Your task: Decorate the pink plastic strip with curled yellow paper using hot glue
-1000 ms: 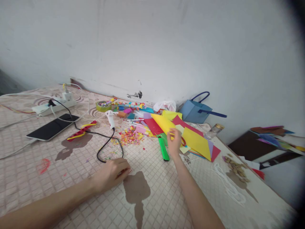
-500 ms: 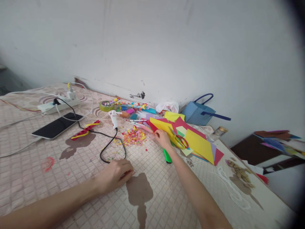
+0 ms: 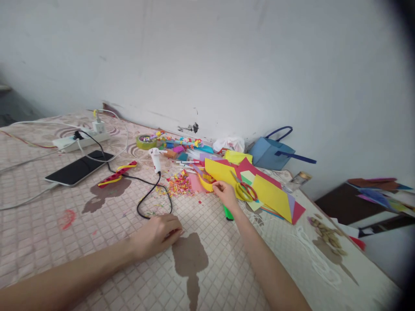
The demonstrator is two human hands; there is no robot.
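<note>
Between the fingertips of my right hand (image 3: pixel 226 194) is the end of a curved yellow paper strip (image 3: pixel 206 183), held just above the pile of coloured paper. My left hand (image 3: pixel 162 233) rests on the tablecloth with its fingers curled; a trace of red shows under them, and what they hold, if anything, is hidden. Beyond it, a white hot glue gun (image 3: pixel 155 160) stands with its black cord looping toward me. Paper scraps (image 3: pixel 180 183) lie heaped between the glue gun and my right hand. Scissors (image 3: pixel 244 190) with red and yellow handles lie on yellow paper (image 3: pixel 222 172) right of that hand.
A black-screened tablet (image 3: pixel 79 168), a power strip (image 3: pixel 81 140) and a red strip with yellow edging (image 3: pixel 117 175) are at left. Tape (image 3: pixel 145 141) stands at the back. A green tool (image 3: pixel 228 213) is partly behind my right wrist. A blue bag (image 3: pixel 272 153) leans by the wall.
My right hand has drawn back slightly from the paper pile, and the yellow strip now shows at its fingertips. My left hand stays in place.
</note>
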